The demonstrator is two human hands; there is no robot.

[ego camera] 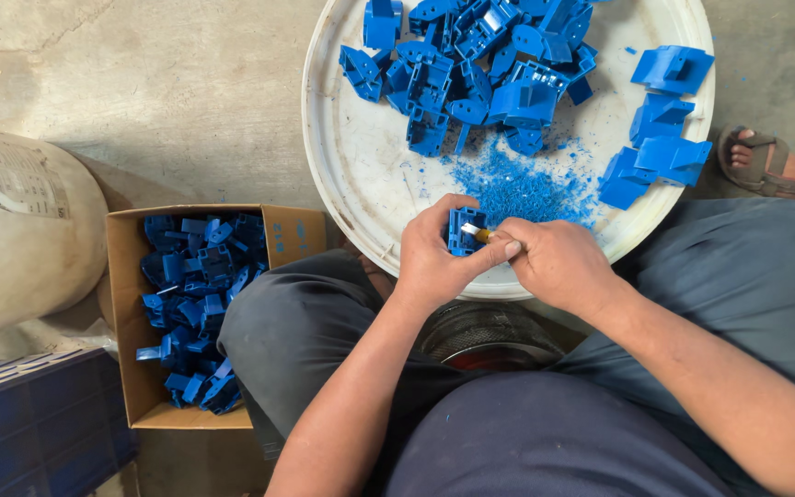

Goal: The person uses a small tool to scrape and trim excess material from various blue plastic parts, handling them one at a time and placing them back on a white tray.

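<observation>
Left hand (434,262) grip closed around a blue plastic part (465,230) at the white tray's (361,175) near rim; right hand (554,262) pinches a yellow-handled blade (480,235) against it. Best: short strokes away from the thumb, part steady, shavings (522,189) falling onto tray.

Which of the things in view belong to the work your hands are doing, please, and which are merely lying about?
In use:
- blue plastic part, held in the left hand
- small yellow-handled tool, in the right hand
- heap of blue parts and blue shavings on the white round tray
- cardboard box of blue parts

Lying about:
- tan sack
- dark blue crate
</observation>
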